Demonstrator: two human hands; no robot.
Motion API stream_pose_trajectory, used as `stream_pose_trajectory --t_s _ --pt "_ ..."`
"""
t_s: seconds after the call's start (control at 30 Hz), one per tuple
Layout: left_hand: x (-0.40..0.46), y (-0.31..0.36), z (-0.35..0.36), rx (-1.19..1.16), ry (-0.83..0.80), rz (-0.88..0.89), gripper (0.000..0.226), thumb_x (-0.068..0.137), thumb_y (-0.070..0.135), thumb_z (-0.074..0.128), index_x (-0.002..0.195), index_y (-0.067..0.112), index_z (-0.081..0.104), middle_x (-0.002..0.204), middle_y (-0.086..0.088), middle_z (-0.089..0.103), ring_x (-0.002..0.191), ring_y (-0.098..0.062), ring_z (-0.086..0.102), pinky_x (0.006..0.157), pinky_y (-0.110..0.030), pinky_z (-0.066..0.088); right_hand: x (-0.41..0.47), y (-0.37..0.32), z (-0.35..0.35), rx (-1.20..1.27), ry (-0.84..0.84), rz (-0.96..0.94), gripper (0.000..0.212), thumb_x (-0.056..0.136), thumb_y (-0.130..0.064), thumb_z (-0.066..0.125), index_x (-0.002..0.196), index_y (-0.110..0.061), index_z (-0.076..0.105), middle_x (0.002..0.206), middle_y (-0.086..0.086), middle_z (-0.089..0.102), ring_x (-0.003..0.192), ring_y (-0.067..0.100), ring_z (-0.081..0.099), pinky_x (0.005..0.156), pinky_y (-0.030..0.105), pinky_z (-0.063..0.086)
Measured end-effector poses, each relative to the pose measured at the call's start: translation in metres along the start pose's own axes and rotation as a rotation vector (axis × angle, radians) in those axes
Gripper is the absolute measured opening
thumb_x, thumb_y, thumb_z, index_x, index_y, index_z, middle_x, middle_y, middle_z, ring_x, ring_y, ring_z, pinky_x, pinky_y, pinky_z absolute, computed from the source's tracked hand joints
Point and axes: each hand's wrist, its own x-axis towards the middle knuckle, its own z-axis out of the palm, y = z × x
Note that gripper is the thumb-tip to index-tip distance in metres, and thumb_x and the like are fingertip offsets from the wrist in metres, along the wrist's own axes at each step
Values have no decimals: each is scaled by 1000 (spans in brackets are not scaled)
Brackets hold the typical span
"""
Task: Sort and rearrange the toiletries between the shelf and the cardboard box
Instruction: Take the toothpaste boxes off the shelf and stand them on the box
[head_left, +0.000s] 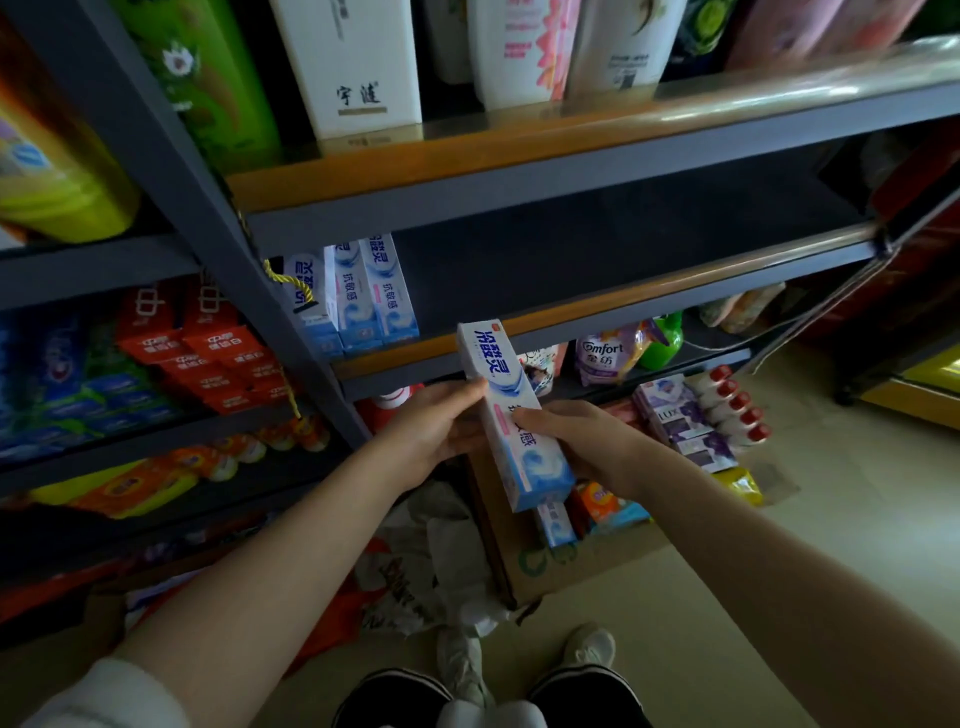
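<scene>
**Toothpaste carton held at the shelf front**

Here, a white-and-blue toothpaste carton (511, 415) is held in both hands in front of the middle shelf (597, 306), its top end tilted up toward the shelf edge. The left hand (436, 426) is curled round the carton's left side, with the fingers mostly hidden behind it. The right hand (576, 441) is wrapped round the lower right side, the thumb laid across the printed face.

Three matching cartons (358, 296) are stood upright at the left end of the middle shelf; the remainder of that board is seen bare and dark. Below the hands, an open cardboard box (550, 566) is set on the floor, with another blue carton (556, 525) and an orange packet (597, 501) inside. Purple soap boxes (680, 421) and red-capped bottles (732, 405) are ranged just right of the box. Crumpled plastic bags (436, 561) are lying to its left.
</scene>
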Motion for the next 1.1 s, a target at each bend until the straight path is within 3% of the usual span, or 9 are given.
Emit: stream_pose_trajectory --t_s 0.2,0.37,0.47,0.6,0.77,0.87,0.93,1.0,1.1 --pt "1 -2 1 79 17 96 17 89 15 58 104 20 62 105 -1 68 103 -21 62 93 -38 49 -1 12 4 -792 436 -266 43 75 -43 72 94 -16 45 92 -1 60 77 15 59 60 30 47" --pt "-5 -2 11 35 65 193 24 81 18 67 103 21 58 107 -2 67 101 -19 64 89 -39 51 -3 25 14 -1233 641 -525 44 83 -46 59 108 -14 40 106 3 59 97 25 59 60 32 42" --pt "-9 -2 13 47 104 287 27 81 7 67 102 20 57 97 3 68 91 -10 66 78 -25 55 1 31 11 -1232 560 -573 47 84 -41 60 118 -14 44 116 3 57 107 23 55 70 33 45" --pt "-18 -5 1 488 10 489 51 73 9 77 104 40 52 100 20 63 95 7 60 81 -14 48 4 31 -1 -943 388 -541 53 83 -37 65 127 -19 42 119 1 56 100 19 56 71 28 44" --pt "-22 -6 -8 604 -143 604 57 71 4 77 106 40 52 103 27 61 104 10 55 85 -9 44 4 29 -10 -948 375 -504 78 84 -39 64 144 -33 15 122 -2 57 99 17 60 78 39 54" --pt "-22 -7 -11 295 -167 437 58 63 10 83 110 29 54 102 12 69 103 -7 62 87 -27 53 4 27 -11 -900 254 -505 72 82 -43 65 142 -28 29 132 -9 48 113 9 51 85 19 44" --pt "-17 -13 -15 -93 -212 282 72 49 26 90 111 16 55 100 1 71 99 -17 65 78 -29 55 0 22 -10 -820 170 -456 60 83 -42 65 135 -29 38 120 -13 52 102 4 53 75 8 42" --pt "-11 -20 -20 -360 -245 171 81 48 33 91 117 11 54 107 -9 69 101 -22 65 76 -31 55 -3 18 -9 -668 90 -394 46 84 -40 63 125 -33 43 109 -16 56 90 0 58 73 13 48" --pt "-3 -32 -22 -497 -216 58 73 58 34 86 120 11 55 116 -16 64 102 -26 64 78 -35 55 -4 17 -6 -523 42 -288 39 86 -37 63 121 -23 52 107 -6 62 93 11 63 83 35 53"
